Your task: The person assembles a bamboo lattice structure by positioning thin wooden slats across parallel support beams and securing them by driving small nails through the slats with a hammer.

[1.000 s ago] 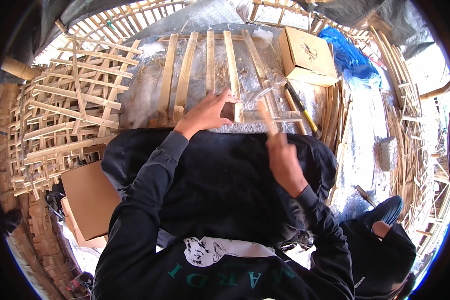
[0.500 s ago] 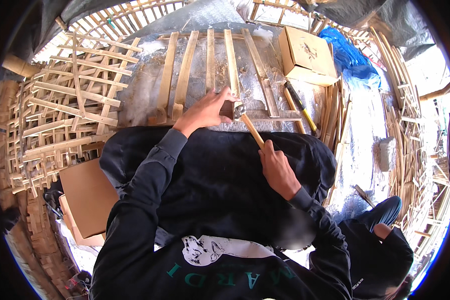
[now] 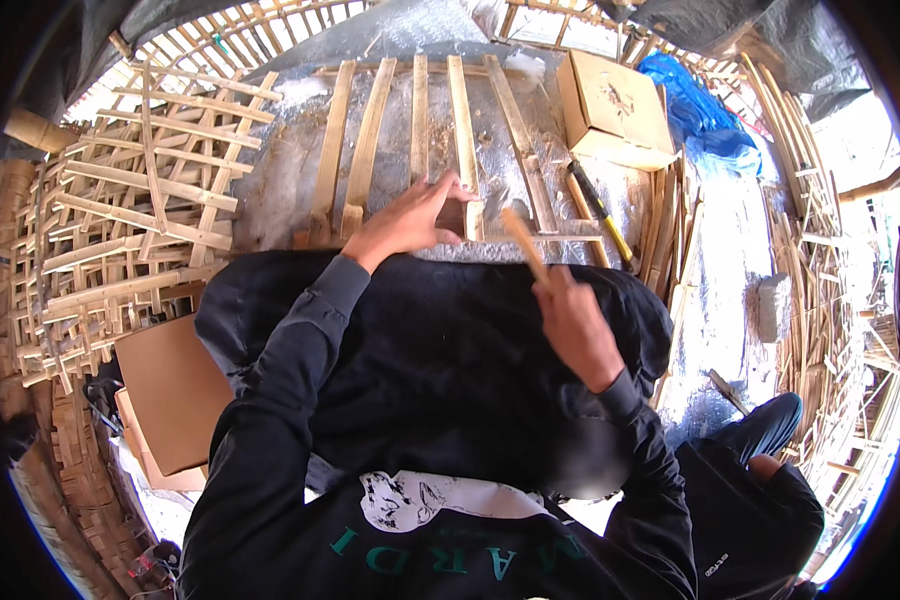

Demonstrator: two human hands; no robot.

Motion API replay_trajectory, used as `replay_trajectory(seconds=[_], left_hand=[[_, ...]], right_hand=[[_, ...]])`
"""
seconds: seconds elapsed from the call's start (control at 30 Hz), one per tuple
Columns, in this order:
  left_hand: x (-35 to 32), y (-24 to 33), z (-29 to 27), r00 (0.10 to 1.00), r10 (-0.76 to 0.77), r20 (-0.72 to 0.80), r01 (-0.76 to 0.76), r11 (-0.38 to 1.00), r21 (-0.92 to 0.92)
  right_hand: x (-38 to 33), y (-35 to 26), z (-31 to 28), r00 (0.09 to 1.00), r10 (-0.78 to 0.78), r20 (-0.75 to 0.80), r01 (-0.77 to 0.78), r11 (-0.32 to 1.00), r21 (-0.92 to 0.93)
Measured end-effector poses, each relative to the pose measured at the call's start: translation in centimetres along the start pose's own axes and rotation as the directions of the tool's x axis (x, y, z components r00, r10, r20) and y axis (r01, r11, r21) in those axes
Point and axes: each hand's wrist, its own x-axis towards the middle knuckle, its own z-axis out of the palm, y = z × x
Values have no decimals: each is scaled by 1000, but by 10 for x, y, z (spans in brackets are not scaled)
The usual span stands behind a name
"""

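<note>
Several flat bamboo slats (image 3: 418, 115) lie side by side, pointing away from me, their near ends on a crosswise bamboo strip (image 3: 560, 238). My left hand (image 3: 405, 220) is curved at the near end of the fourth slat (image 3: 461, 120), fingertips against its side and thumb lower by the crosswise strip. In my right hand (image 3: 578, 325), closed round the wooden handle, is a hammer (image 3: 523, 243). It is raised just right of that slat's end, apart from it, and its head is smeared by motion. Whether a nail stands there cannot be made out.
A yellow-and-black tool (image 3: 602, 212) lies right of the slats, near a cardboard box (image 3: 610, 110) and blue plastic (image 3: 705, 115). Woven bamboo lattice (image 3: 150, 190) is piled at left above another cardboard box (image 3: 175, 395). Another person (image 3: 750, 500) sits at lower right.
My right hand has drawn the hammer back, up and to the right, off the slat's end where its head was. My left hand stays at the same slat.
</note>
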Motion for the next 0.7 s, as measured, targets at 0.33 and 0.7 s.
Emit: replay_trajectory(seconds=[0.33, 0.7], left_hand=[[1, 17, -7, 994, -100, 43, 99, 995, 25], [-1, 12, -8, 1000, -11, -23, 11, 1000, 5]], right_hand=[[-27, -5, 36, 1000, -25, 10, 27, 985, -170], [0, -34, 5, 953, 72, -296, -80, 997, -18]])
